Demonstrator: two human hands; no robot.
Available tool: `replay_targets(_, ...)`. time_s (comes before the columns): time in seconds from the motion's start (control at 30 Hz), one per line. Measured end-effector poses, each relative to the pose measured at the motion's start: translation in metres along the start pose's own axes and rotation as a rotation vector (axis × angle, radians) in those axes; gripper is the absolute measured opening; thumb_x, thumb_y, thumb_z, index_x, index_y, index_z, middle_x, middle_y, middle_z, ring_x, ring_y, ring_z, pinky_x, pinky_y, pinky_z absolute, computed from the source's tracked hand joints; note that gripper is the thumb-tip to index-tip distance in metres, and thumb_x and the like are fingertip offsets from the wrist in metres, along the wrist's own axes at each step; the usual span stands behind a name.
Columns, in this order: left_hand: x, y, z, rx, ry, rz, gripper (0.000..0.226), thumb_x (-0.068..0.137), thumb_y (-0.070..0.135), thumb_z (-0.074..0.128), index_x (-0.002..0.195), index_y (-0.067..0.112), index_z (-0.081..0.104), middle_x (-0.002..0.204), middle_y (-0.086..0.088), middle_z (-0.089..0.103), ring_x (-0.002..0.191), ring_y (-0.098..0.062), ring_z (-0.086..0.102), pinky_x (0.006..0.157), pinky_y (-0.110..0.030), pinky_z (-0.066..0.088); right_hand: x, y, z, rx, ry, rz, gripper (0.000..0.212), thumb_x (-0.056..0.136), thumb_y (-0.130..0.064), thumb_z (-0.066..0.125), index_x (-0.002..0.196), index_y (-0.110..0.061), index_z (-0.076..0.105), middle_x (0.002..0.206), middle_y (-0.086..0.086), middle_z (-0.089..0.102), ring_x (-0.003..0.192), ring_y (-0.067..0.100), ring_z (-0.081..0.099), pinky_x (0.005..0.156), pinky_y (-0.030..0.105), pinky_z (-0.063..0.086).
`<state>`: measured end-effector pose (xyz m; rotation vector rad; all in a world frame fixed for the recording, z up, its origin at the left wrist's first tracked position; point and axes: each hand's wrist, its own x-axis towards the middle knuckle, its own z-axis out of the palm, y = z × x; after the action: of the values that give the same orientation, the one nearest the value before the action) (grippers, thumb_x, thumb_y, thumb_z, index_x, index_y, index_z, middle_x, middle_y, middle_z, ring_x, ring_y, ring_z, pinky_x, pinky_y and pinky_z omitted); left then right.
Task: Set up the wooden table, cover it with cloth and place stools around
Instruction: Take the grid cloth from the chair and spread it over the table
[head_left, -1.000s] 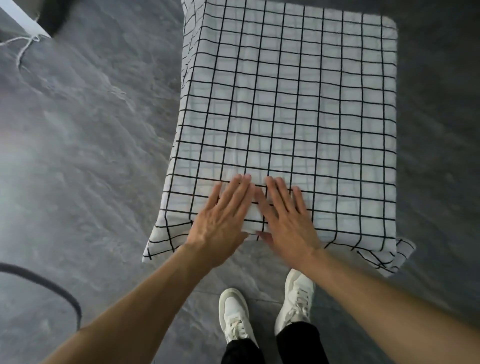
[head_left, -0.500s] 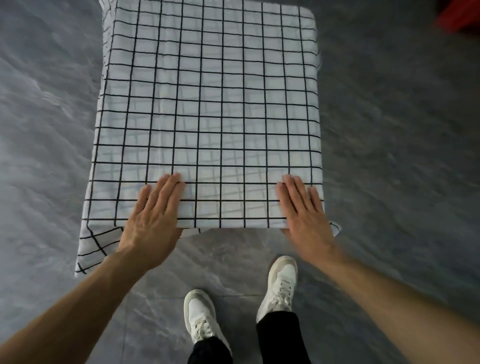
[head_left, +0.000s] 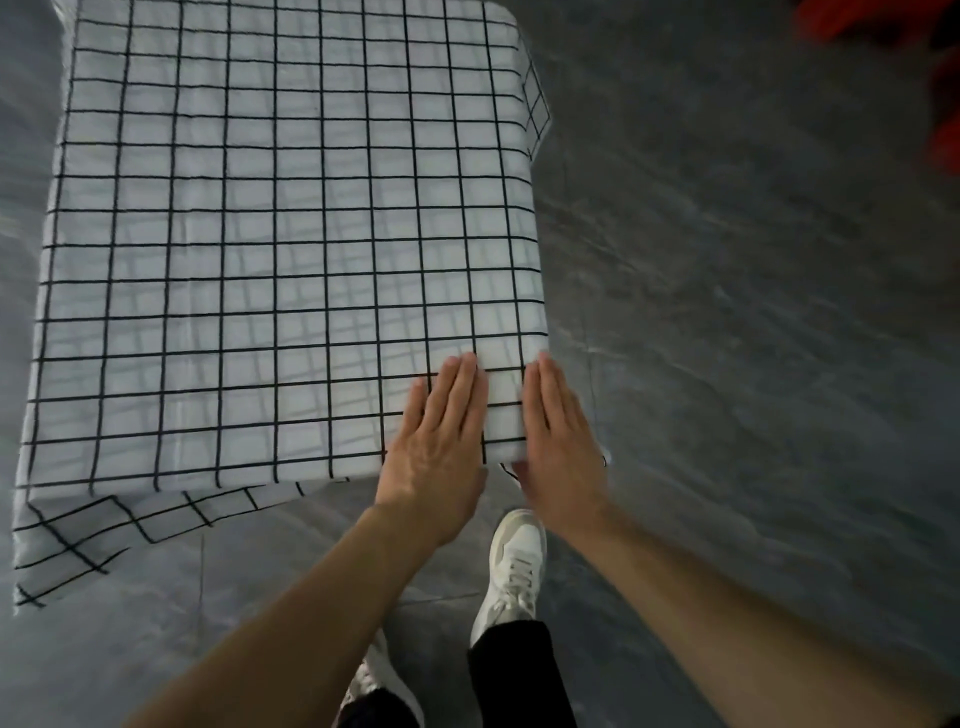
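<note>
White cloth with a black grid covers the whole table top, lying flat with only faint creases; the table itself is hidden under it, so no wood shows. Cloth fills the upper left and centre of the head view. Near edge hangs over the table's front side, with a loose corner flap drooping at lower left, its grid running diagonally. A smaller flap hangs off the far right side.

Left hand lies palm down on the cloth at the near right corner, fingers straight and pressed together, pointing away from the person. Heel of the hand sits at the front edge. Right hand is just beside it, also palm down, fingers straight and together, on the very right corner of the cloth with its outer side over the edge; slightly motion blurred. A narrow strip of cloth shows between the two hands. Neither hand grips or pinches anything; both just rest flat on the fabric. Both forearms are bare and come in from the bottom of the view.

Below the hands, a white sneaker with black trouser leg stands on the grey stone-pattern floor; a second sneaker is partly hidden by the left forearm. Blurred red thing at the top right corner, can't tell what.
</note>
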<state>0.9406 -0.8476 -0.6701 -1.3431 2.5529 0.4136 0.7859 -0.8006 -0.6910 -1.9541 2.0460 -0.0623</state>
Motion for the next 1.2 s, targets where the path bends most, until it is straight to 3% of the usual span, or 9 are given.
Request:
replay_targets(0.13, -0.002, -0.001, 0.002, 0.008, 0.004, 0.017, 0.097, 0.094, 0.041, 0.045, 0.146, 0.004, -0.028, 0.153, -0.012, -0.038, 0.142, -0.028, -0.033, 0.121, -0.047, -0.006, -0.014, 0.02, 0.012, 0.172, -0.014, 0.189, 0.092, 0.081, -0.041, 0.073, 0.15, -0.004, 0.026, 0.15, 0.015, 0.043, 0.13, 0.031, 0.049, 0.1, 0.042, 0.048)
replay_targets(0.23, 0.0, 0.004, 0.0, -0.009, 0.004, -0.003, 0.103, 0.09, 0.044, 0.052, 0.148, 0.004, -0.024, 0.155, -0.013, -0.033, 0.144, -0.028, -0.029, 0.121, -0.049, -0.002, -0.019, 0.027, 0.012, 0.202, 0.017, 0.131, 0.038, 0.086, -0.035, 0.068, 0.117, -0.014, 0.061, 0.108, 0.002, 0.07, 0.094, 0.025, 0.066, 0.075, 0.034, 0.052)
replay_targets(0.3, 0.003, 0.01, -0.003, -0.01, 0.004, 0.026, 0.106, 0.089, 0.049, 0.054, 0.149, 0.004, -0.022, 0.156, -0.012, -0.031, 0.145, -0.028, -0.028, 0.121, -0.05, 0.001, -0.02, 0.028, 0.01, 0.18, -0.004, 0.132, 0.015, 0.088, -0.027, 0.064, 0.094, -0.014, 0.068, 0.086, 0.003, 0.072, 0.079, 0.026, 0.068, 0.066, 0.032, 0.049)
replay_targets(0.53, 0.008, 0.015, 0.003, 0.038, -0.009, 0.095, 0.1, 0.094, 0.058, 0.041, 0.148, 0.007, -0.026, 0.154, -0.009, -0.037, 0.143, -0.026, -0.032, 0.121, -0.05, -0.001, -0.038, 0.046, 0.017, 0.115, -0.192, 0.256, 0.03, 0.1, -0.041, 0.048, 0.092, -0.018, 0.066, 0.085, -0.001, 0.069, 0.076, 0.02, 0.065, 0.063, 0.029, 0.045)
replay_targets(0.67, 0.009, 0.013, 0.001, 0.037, -0.013, 0.118, 0.104, 0.091, 0.056, 0.049, 0.15, 0.008, -0.022, 0.156, -0.009, -0.033, 0.145, -0.026, -0.028, 0.121, -0.049, 0.002, -0.045, 0.061, 0.016, 0.098, -0.224, 0.274, 0.018, 0.096, -0.03, 0.055, 0.101, -0.018, 0.068, 0.092, 0.0, 0.07, 0.079, 0.02, 0.067, 0.074, 0.034, 0.055)
replay_targets(0.87, 0.008, 0.013, 0.001, 0.049, -0.017, 0.114, 0.106, 0.088, 0.055, 0.052, 0.15, 0.008, -0.02, 0.157, -0.009, -0.031, 0.145, -0.026, -0.026, 0.121, -0.05, 0.001, -0.053, 0.081, 0.002, 0.024, -0.217, 0.294, 0.001, 0.087, -0.016, 0.068, 0.088, -0.016, 0.069, 0.081, 0.0, 0.067, 0.074, 0.02, 0.061, 0.065, 0.03, 0.047)
replay_targets(1.03, 0.008, 0.015, 0.0, 0.086, -0.031, 0.11, 0.106, 0.089, 0.058, 0.048, 0.148, 0.008, -0.026, 0.154, -0.009, -0.036, 0.143, -0.026, -0.032, 0.121, -0.049, -0.004, -0.063, 0.095, -0.001, -0.142, -0.238, 0.252, 0.019, 0.065, -0.006, 0.083, 0.069, -0.018, 0.07, 0.059, -0.002, 0.063, 0.057, 0.018, 0.057, 0.054, 0.03, 0.046)
replay_targets(1.13, 0.008, 0.016, -0.002, 0.093, -0.045, 0.108, 0.109, 0.089, 0.058, 0.049, 0.147, 0.008, -0.028, 0.153, -0.009, -0.038, 0.143, -0.027, -0.033, 0.121, -0.05, -0.003, -0.071, 0.102, -0.003, -0.172, -0.352, 0.324, 0.013, 0.087, -0.022, 0.068, 0.101, -0.023, 0.068, 0.093, -0.003, 0.069, 0.085, 0.017, 0.061, 0.076, 0.034, 0.049)
replay_targets(1.2, 0.008, 0.017, -0.004, 0.097, -0.061, 0.111, 0.112, 0.087, 0.059, 0.051, 0.148, 0.007, -0.027, 0.154, -0.01, -0.037, 0.143, -0.027, -0.031, 0.121, -0.05, -0.001, -0.073, 0.102, -0.007, -0.092, -0.378, 0.347, 0.045, 0.09, -0.04, 0.064, 0.13, -0.022, 0.054, 0.123, -0.002, 0.062, 0.109, 0.018, 0.058, 0.092, 0.035, 0.047)
